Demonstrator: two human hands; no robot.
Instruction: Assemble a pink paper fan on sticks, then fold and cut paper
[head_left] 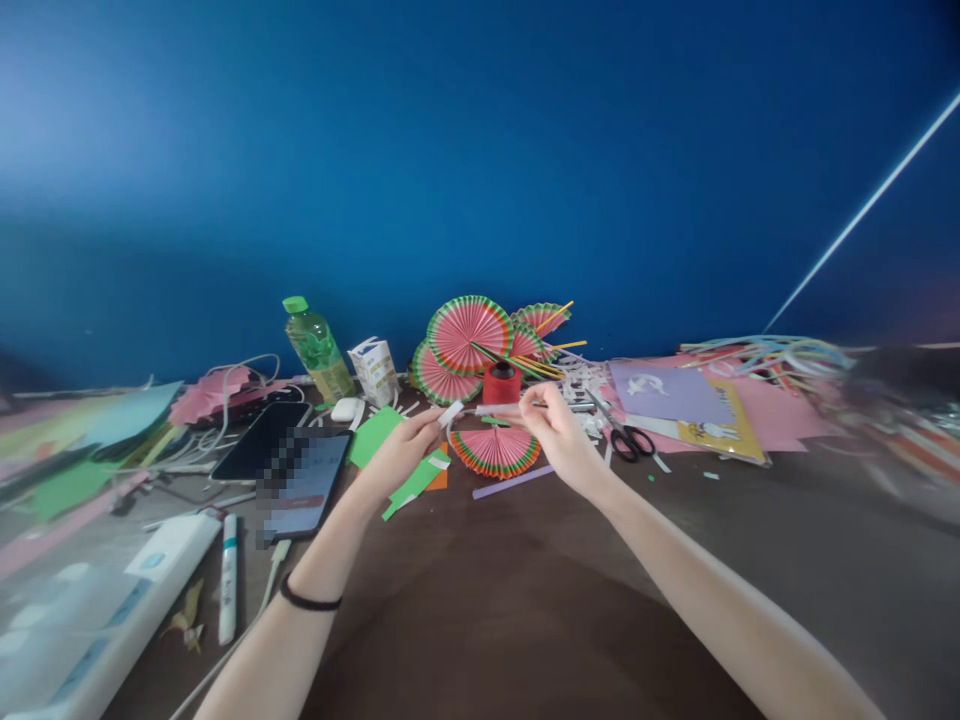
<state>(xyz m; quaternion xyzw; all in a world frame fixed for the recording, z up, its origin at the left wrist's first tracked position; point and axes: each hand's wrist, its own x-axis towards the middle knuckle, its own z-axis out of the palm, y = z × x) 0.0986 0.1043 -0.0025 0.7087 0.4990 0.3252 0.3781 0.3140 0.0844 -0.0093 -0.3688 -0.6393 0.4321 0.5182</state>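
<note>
Between the fingers of your left hand (409, 445), you are pinching a small white piece (452, 412). It is slanting up, with its free end pointing away and toward your right side. Your right hand (559, 435) is gripping a thin pale strip (499, 409), its long side running nearly level from right to left, its tip pointing at the white piece. You cannot tell if the two are joining. To do well, you should be pinching softly, moving slowly and lining up the ends. Just below, a pink paper fan (496, 455) is lying in front of the red jar (501, 385), its round edge facing you.
</note>
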